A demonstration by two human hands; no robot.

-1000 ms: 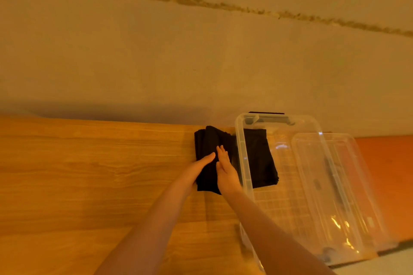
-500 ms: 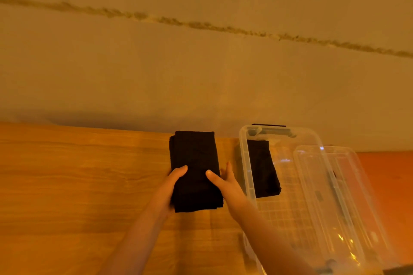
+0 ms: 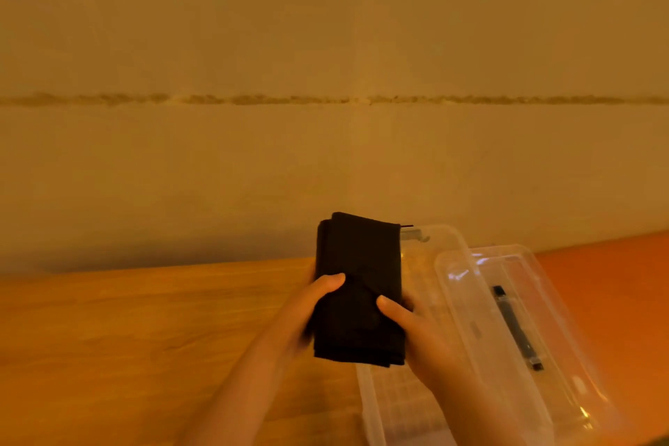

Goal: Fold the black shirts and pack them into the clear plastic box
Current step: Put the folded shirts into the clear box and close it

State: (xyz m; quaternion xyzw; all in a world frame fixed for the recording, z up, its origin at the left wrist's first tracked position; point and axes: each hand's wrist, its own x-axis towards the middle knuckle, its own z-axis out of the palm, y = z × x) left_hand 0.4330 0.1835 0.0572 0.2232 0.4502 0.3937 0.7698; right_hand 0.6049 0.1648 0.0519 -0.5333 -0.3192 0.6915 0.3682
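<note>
While gripped at both sides by left hand and right hand, folded shirt is judged soft, light; best held at edges over box.

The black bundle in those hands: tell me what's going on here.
A person is packing folded black shirts. Both hands hold one folded black shirt lifted above the wooden table: the left hand grips its left edge, the right hand its right edge, thumbs on top. The clear plastic box sits open just to the right, its lid lying over its far side. The shirt is not in the box yet.
</note>
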